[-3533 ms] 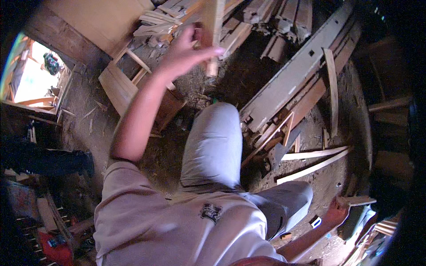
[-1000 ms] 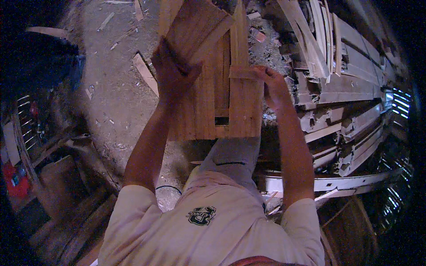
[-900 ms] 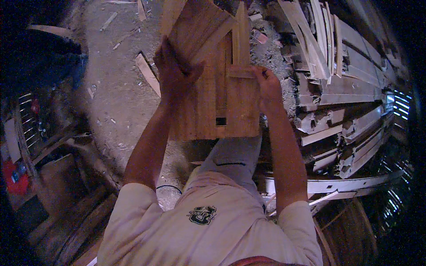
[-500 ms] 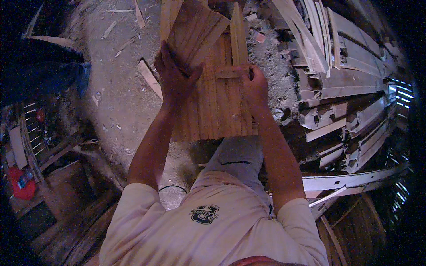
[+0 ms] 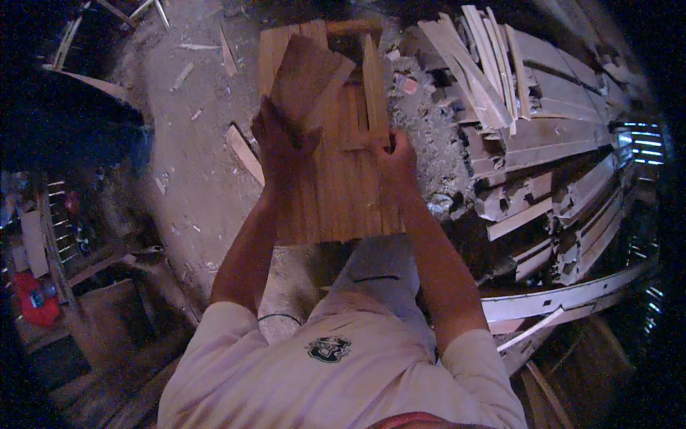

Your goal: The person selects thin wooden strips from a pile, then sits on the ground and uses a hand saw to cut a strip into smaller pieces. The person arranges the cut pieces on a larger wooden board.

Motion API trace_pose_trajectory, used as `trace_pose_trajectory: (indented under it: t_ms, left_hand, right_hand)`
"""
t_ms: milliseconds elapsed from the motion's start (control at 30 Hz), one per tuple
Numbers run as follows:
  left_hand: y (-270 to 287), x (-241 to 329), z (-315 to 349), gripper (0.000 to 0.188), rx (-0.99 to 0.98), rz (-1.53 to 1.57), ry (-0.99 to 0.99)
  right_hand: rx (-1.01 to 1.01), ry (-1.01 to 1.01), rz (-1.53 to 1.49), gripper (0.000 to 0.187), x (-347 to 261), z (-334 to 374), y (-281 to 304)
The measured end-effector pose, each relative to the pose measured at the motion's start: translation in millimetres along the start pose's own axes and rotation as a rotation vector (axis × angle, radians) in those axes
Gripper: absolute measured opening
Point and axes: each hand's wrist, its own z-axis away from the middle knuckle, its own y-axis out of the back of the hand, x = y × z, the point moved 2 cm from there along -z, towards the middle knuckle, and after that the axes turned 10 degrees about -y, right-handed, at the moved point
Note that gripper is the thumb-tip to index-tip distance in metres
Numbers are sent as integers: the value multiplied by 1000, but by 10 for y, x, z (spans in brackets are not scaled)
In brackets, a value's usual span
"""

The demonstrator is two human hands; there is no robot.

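A broad wooden panel (image 5: 332, 207) of light boards lies before me, above my legs. Over its far left part a darker, tilted wooden board (image 5: 304, 79) lies askew. My left hand (image 5: 284, 146) spans the lower end of this board, thumb on one side and fingers on the other. At the panel's right edge my right hand (image 5: 396, 156) has its fingers curled round the end of a short wood strip (image 5: 355, 145), which runs crosswise. Just beyond that hand a narrow pointed slat (image 5: 371, 82) reaches away from me. My fingertips are dim and partly hidden.
Stacked boards (image 5: 564, 136) and loose strips (image 5: 493, 68) fill the right side. Wood offcuts (image 5: 245, 154) litter the dirt floor (image 5: 193, 164). A dark blue clothed shape (image 5: 78, 136) stands at the left. A red bag (image 5: 37, 300) lies lower left.
The panel and both hands appear slightly lower in the picture, and more of the panel's far end shows. Both hands keep their places on the wood.
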Motion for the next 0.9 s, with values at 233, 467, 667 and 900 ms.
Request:
trace_pose_trajectory:
  t_ms: [233,467,667,900]
  left_hand:
    - [173,143,-710,98,-57,449,668]
    - [-115,-694,-1543,56,-214,764,128]
    - [-509,-671,-2488,46,-413,846,67]
    - [-1349,-1496,-3318,34,-496,732,130]
  right_hand:
    - [53,15,-25,45,19,30,43]
    - [14,-56,-22,52,1,31,-17]
    - [-29,-83,-142,59,-168,126,65]
    - [70,-41,-48,57,84,11,-4]
